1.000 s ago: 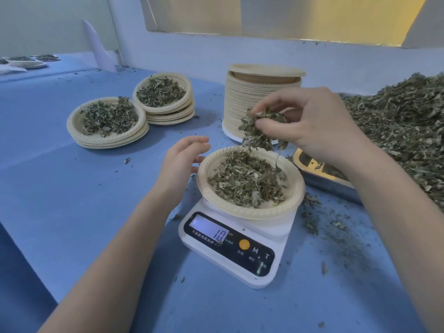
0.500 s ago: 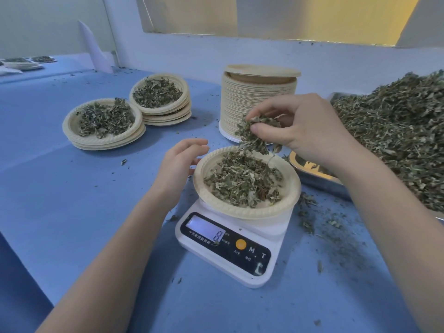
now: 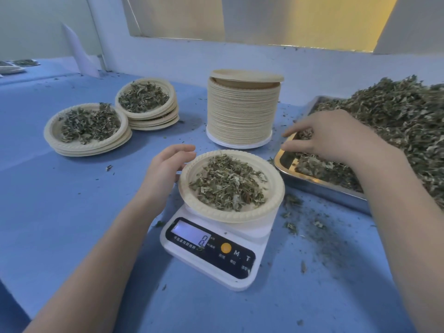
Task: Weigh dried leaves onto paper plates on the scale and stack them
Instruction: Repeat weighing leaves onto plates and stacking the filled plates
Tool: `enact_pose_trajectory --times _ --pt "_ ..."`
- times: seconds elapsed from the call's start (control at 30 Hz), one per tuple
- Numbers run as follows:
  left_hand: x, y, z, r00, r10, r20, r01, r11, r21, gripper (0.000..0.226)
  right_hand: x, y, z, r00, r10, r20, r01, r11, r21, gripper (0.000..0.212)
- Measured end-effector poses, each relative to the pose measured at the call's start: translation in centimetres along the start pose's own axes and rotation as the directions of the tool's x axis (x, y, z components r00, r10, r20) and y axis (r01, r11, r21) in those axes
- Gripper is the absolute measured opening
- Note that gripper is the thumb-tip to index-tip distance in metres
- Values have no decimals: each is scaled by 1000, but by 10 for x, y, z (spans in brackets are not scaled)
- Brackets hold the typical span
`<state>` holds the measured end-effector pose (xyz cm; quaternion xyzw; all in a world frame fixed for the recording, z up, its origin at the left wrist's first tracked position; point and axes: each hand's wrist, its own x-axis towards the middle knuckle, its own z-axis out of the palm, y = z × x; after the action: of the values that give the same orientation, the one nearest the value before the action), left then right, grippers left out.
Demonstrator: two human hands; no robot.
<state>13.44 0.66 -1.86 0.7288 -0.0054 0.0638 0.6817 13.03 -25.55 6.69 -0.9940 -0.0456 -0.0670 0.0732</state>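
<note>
Two stacks of filled plates [image 3: 87, 127] already stood well left of the scale [image 3: 217, 246], so several portions were done — the tall pile of empty plates [image 3: 242, 111] behind it suggested many remained. The current plate [image 3: 231, 186] sat on the scale, which read 8. The left hand [image 3: 168, 169] rested open just beside its left rim; the right hand [image 3: 329, 138], fingers spread, reached into the tray of dried leaves [image 3: 394, 123] right of the scale.

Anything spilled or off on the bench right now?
Yes. Loose leaf crumbs and dust are scattered on the blue table between the scale and the metal tray. The top plate on the empty-plate stack sits upside down like a lid. Nothing looks damaged.
</note>
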Motion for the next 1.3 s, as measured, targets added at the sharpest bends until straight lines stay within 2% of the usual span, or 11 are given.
enact_pose_trajectory --times 0.1,0.17,0.33,0.53,0.73,0.8,0.83,0.9,0.93,1.03,1.3 --pt "-1 1 0 1000 -4 -1 4 1000 10 22 -5 -27 2 981 -186 -48 192 948 254 13" --pt "-1 1 0 1000 -5 -5 5 1000 12 22 -11 -48 6 956 -293 17 266 888 376 24" --pt "-1 1 -2 1000 4 -5 -4 1000 14 22 -16 -75 22 888 -413 202 375 905 200 46" --pt "1 0 -2 1000 3 -10 -3 1000 6 19 -17 -72 22 898 -399 187 387 917 96 43" --pt "2 0 -4 1000 -2 -9 2 1000 2 19 -16 -66 12 921 -358 157 329 926 184 42" --pt "1 0 -4 1000 8 14 -8 1000 17 20 -14 -58 7 929 -323 179 282 934 222 62" --pt "1 0 -4 999 13 39 -14 999 34 22 -13 -51 4 923 -302 240 253 943 216 83" --pt "0 -1 -4 993 7 122 -14 998 56 29 -13 -39 3 858 -269 438 205 961 187 125" --pt "-1 -2 -2 985 -11 175 2 999 51 38 -13 -35 5 809 -268 524 189 961 200 135" --pt "-6 -5 7 965 -46 258 29 997 69 58 -11 -30 17 742 -302 599 171 949 266 147" --pt "8 16 -4 998 -25 57 22 998 56 42 7 -45 20 808 -387 443 244 906 346 148"
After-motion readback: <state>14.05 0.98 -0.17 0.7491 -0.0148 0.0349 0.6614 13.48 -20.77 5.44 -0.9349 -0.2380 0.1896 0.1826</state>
